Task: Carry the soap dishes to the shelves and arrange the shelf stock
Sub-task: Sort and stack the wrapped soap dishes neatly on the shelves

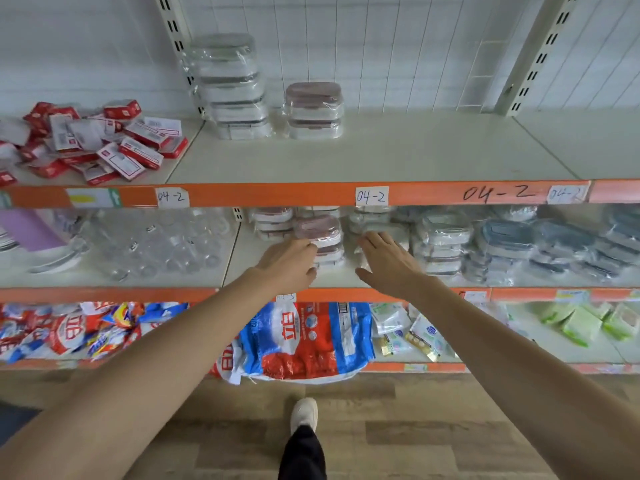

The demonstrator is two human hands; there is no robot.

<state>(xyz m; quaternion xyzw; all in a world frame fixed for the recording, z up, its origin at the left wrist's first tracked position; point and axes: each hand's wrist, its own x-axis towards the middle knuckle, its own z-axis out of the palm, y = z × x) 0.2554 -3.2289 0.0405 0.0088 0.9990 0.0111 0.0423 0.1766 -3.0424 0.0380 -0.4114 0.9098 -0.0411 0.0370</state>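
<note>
L hand (289, 263) fingers curl onto the front stack of pink-lidded, plastic-wrapped soap dishes (320, 239) on the middle shelf (194, 280); fingertips are hidden behind the wrap, so a true grip can't be told, only contact on the stack's left side. R hand (386, 259) is flat, fingers straight and spread, just right of the same stack, tips against a clear-wrapped pack (375, 226); contact looks likely but is blurred. Stack shows approx. 3 dishes; lower ones are masked by the L hand.

Behind it, more pink dishes (272, 220), count unclear, cut off by the orange shelf edge (277, 194). To the right, grey-lidded dishes (443, 237) and blue-lidded ones (512, 237) in heaps, too smeared to count.

Top shelf: 1 stack of 4 grey-lidded wrapped dishes (230, 88), beside it 1 stack of 2 pink-lidded ones (314, 110); left, a loose pile of red and white small boxes (100, 143), cut off at frame edge.

Bottom shelf: red-blue detergent bags (304, 337).
</note>
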